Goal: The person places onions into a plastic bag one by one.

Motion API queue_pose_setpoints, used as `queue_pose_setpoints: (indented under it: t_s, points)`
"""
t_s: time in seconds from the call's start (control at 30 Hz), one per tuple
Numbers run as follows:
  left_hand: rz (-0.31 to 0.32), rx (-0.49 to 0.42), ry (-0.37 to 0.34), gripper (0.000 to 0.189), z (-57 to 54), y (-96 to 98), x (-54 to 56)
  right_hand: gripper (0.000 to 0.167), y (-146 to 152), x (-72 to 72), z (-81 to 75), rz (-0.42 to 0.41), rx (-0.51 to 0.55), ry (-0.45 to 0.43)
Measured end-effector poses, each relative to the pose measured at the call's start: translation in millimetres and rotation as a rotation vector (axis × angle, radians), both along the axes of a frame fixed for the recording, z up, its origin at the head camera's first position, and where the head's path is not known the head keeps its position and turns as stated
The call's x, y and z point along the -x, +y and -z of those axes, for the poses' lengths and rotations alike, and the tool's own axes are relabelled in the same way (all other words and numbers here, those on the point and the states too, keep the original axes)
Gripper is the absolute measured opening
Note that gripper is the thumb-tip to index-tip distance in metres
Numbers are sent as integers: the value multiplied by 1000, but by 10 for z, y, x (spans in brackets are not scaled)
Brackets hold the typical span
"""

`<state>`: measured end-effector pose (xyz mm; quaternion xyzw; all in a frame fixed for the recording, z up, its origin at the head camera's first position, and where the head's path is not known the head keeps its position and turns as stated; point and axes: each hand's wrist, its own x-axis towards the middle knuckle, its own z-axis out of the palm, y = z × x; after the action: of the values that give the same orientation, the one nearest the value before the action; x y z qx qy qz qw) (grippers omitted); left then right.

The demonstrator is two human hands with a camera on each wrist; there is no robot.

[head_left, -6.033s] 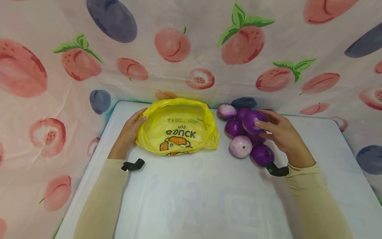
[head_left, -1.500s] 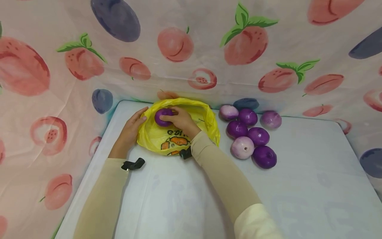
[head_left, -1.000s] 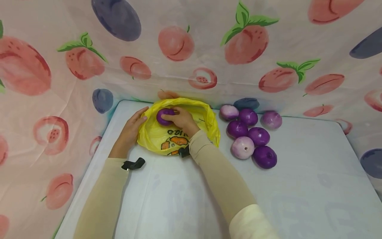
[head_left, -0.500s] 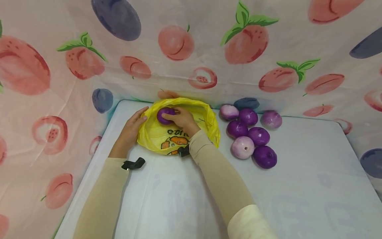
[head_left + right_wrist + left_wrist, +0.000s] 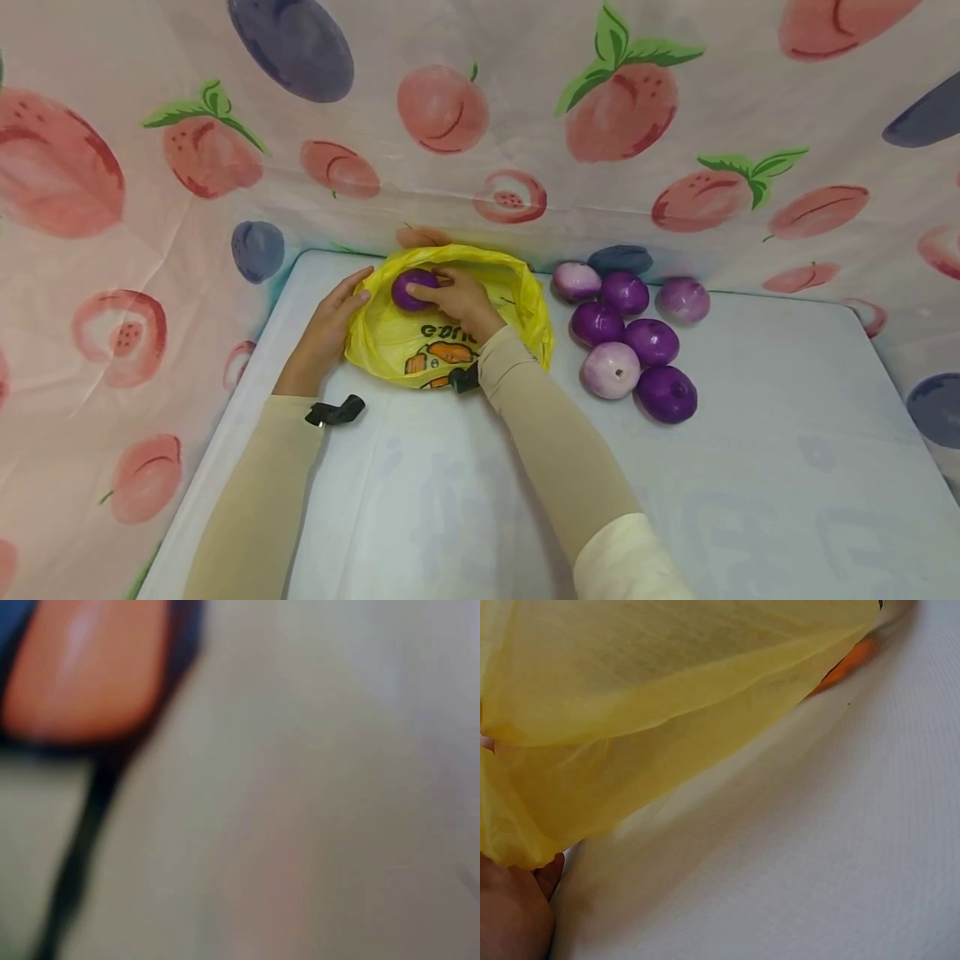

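Note:
A yellow plastic bag with black lettering and an orange print lies with its mouth spread wide, toward the back left of the table in the head view. My left hand holds the bag's left rim, thumb over the edge; in the left wrist view, part of this hand shows beneath the yellow film. Reaching into the bag's mouth, my right hand grips a glossy purple onion from its right side, thumb across its front. The right wrist view is blurred, with the orange print large at upper left.
Right of the bag sits a loose group of several onions, some deep purple, others pale. One pale purple onion stands slightly apart at the back. Fruit-printed cloth rises behind and left of the white table.
Since the oldest frame, my right hand has carried the purple onion leftward from the group into the bag. Over the last second it has barely shifted. My left hand stays at the rim.

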<state>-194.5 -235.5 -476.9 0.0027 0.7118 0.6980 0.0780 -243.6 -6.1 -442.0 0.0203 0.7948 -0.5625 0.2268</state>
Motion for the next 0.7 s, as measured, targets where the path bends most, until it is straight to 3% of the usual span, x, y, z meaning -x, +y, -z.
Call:
queue_pose_setpoints:
  t_s: [0.2,0.4,0.7]
  points:
    - [0,-4,-4,55,7,-9,-2,66,37,9,5,-33,156,51]
    - [8,-20,-11,56,17,16,1,77,84,-41,-88,-80,53,72]
    - [5,11,-7,57,3,-22,2,71,263,-198,-381,-212,-34,205]
